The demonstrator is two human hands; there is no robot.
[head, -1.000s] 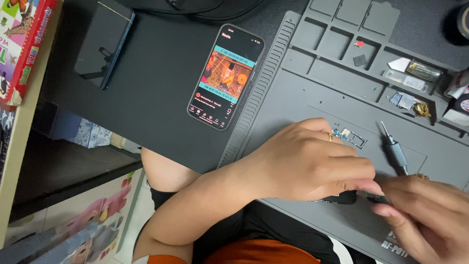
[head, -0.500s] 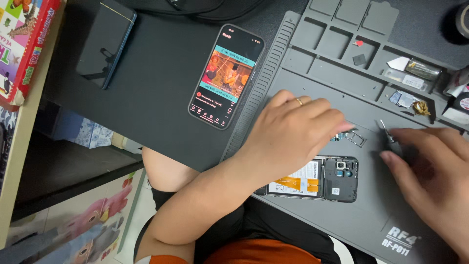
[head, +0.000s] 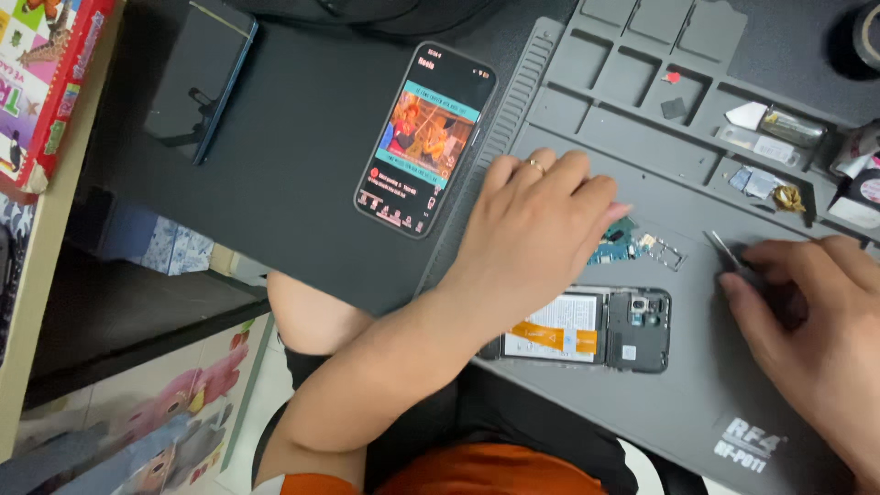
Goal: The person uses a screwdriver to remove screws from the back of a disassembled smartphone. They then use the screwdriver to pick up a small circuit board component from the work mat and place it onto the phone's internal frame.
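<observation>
View from above of a grey silicone repair mat (head: 642,403) with moulded trays; a dark smartphone with its back cover off (head: 587,328) lies flat near the mat's front edge, its white and orange battery and camera module exposed, so it is already opened up; a small green circuit board (head: 612,247) and a thin metal card tray (head: 662,249) lie loose just behind it, apparently taken out; the left hand (head: 541,234) rests palm down, fingers together, tips touching that board; the right hand (head: 811,316) has its fingers curled around a slim metal screwdriver (head: 726,249); the phone is not reassembled; a second, lit smartphone (head: 424,137) lies apart on a black pad (head: 293,183)
</observation>
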